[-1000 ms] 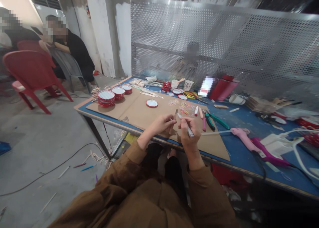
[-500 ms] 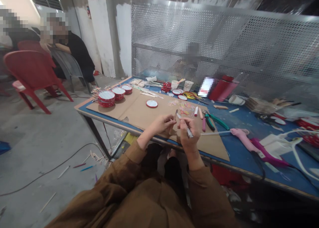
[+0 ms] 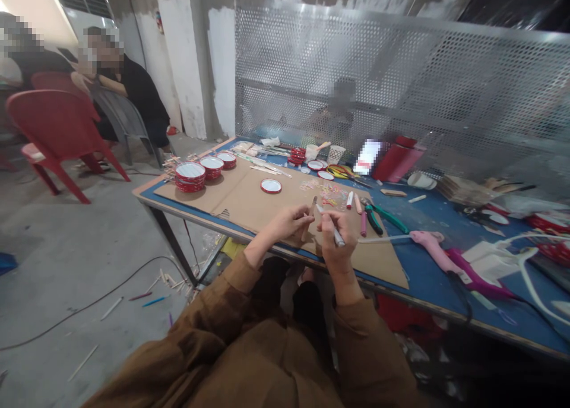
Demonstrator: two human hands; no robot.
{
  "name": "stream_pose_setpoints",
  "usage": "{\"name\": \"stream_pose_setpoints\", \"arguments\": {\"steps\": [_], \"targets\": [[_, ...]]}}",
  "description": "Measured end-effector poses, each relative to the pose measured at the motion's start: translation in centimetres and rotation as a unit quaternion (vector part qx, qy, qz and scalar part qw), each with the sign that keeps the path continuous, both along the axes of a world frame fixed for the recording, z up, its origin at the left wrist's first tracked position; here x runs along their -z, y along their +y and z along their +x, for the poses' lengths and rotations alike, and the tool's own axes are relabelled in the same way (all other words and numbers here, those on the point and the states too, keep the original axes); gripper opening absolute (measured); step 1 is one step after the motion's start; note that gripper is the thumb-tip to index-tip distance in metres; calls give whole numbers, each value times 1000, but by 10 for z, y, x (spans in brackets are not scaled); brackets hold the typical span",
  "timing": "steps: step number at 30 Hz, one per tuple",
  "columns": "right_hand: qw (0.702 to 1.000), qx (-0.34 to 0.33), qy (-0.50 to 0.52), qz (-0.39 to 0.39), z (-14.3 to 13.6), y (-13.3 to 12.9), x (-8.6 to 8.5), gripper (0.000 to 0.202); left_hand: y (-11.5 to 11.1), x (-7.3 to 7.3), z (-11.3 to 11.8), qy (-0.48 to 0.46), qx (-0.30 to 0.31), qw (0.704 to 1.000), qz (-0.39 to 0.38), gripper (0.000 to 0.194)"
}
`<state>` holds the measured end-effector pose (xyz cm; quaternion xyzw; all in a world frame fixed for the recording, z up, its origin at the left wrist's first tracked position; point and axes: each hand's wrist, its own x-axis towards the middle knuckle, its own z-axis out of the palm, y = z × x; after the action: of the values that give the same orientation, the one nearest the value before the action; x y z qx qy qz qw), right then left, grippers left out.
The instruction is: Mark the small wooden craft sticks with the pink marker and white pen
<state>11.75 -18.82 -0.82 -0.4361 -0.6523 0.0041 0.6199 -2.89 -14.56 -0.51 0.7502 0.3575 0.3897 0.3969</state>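
My left hand [image 3: 294, 223] is closed in a pinch on a small wooden stick [image 3: 314, 201], which stands upright with a darker top end; its lower part is hidden by the fingers. Close beside it, my right hand [image 3: 339, 230] wraps round a light grey marker pen [image 3: 339, 239]. The pen's tip points up and left at the stick; whether the two touch I cannot tell. Both hands are over a cardboard sheet [image 3: 249, 209]. Just ahead lie small coloured pieces [image 3: 333, 193] and a single red-rimmed white lid [image 3: 271, 186].
Stacks of red-rimmed lids [image 3: 190, 176] stand at the table's left end. To the right lie capped markers [image 3: 350, 200], green-handled pliers [image 3: 374, 217] and a pink glue gun [image 3: 430, 244]. Behind are a phone [image 3: 367, 157] and a red bottle [image 3: 395, 158]. A person [image 3: 138, 93] sits at far left.
Both hands keep almost the same place and grip. The pen and the stick show barely any shift, and the view has moved very slightly.
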Motion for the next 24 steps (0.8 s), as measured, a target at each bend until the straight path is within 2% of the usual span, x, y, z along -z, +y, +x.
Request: {"name": "stream_pose_setpoints", "arguments": {"steps": [24], "targets": [[1000, -5, -16, 21, -1, -2, -2, 21, -3, -3, 0, -5, -3, 1000, -5, 23]]}}
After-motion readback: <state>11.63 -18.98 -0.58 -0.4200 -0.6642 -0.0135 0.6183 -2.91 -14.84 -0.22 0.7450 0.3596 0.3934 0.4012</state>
